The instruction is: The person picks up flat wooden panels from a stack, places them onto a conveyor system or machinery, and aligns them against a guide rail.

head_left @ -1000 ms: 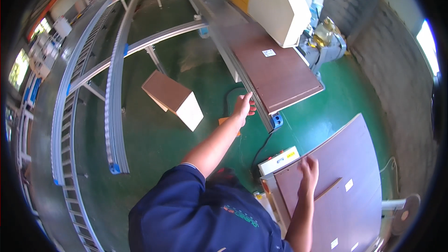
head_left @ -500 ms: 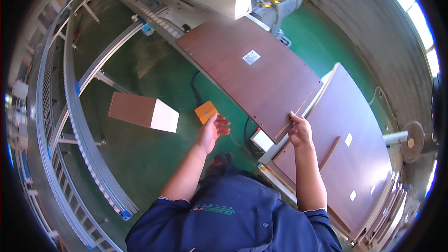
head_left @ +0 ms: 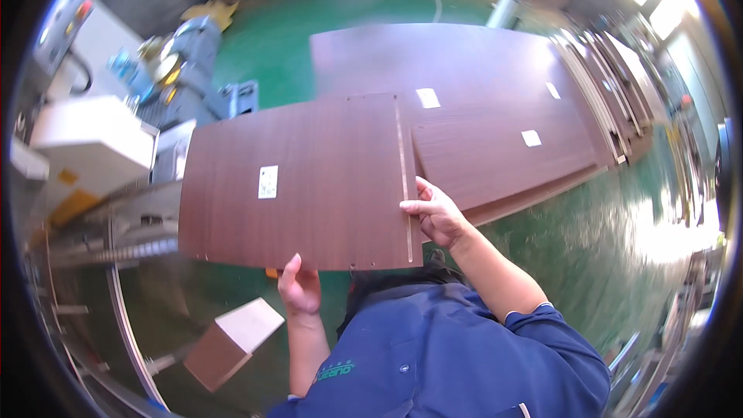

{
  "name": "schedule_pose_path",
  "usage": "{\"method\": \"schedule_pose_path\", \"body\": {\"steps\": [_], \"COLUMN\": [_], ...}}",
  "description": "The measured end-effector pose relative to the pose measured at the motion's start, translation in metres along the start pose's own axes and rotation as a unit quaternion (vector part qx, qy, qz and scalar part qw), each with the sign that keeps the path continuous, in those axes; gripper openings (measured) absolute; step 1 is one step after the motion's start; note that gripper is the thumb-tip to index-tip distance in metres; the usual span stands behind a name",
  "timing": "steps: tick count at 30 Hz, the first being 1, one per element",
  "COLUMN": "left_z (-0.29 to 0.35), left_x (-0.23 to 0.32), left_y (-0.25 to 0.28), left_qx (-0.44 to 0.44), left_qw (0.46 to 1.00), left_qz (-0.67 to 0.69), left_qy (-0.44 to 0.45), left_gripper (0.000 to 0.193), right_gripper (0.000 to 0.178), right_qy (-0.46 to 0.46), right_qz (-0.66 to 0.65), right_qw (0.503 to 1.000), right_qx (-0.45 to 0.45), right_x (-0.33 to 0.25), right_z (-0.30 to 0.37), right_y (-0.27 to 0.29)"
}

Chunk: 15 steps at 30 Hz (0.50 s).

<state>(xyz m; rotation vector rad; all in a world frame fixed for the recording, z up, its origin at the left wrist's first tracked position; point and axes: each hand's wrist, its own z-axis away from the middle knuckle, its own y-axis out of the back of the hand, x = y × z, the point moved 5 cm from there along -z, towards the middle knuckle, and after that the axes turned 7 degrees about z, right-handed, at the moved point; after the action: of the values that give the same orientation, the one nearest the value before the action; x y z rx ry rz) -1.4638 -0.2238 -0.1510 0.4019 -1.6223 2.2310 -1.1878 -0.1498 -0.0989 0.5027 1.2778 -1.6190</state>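
Together, two hands hold one brown panel with one label.

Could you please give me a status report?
Left hand grips near edge; right hand grips right edge of brown panel; other panels partly behind it in view.

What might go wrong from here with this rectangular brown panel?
The rectangular brown panel may slip: the right hand pinches its right edge, the left hand meets its near edge. It may scrape the larger brown panels beyond. The brown and white box on the green floor may trip someone.
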Motion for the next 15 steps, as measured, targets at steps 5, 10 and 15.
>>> {"method": "schedule_pose_path", "body": {"steps": [5, 10, 15], "left_z": [0.016, 0.028, 0.03], "left_x": [-0.064, -0.137, -0.236], "left_y": [-0.042, -0.104, -0.173], "left_qx": [-0.015, -0.064, -0.121], "left_qw": [0.999, 0.99, 0.977], "left_qz": [-0.038, -0.123, -0.15], "left_qy": [0.019, 0.023, 0.087], "left_gripper": [0.044, 0.055, 0.058], "right_gripper": [0.067, 0.073, 0.073], "right_qy": [0.044, 0.092, 0.166], "right_qz": [-0.014, -0.079, -0.125], "right_qw": [0.998, 0.991, 0.973], "right_qx": [0.043, 0.061, 0.096], "right_x": [-0.025, -0.032, -0.062], "right_z": [0.07, 0.132, 0.218], "right_y": [0.068, 0.163, 0.26]}}
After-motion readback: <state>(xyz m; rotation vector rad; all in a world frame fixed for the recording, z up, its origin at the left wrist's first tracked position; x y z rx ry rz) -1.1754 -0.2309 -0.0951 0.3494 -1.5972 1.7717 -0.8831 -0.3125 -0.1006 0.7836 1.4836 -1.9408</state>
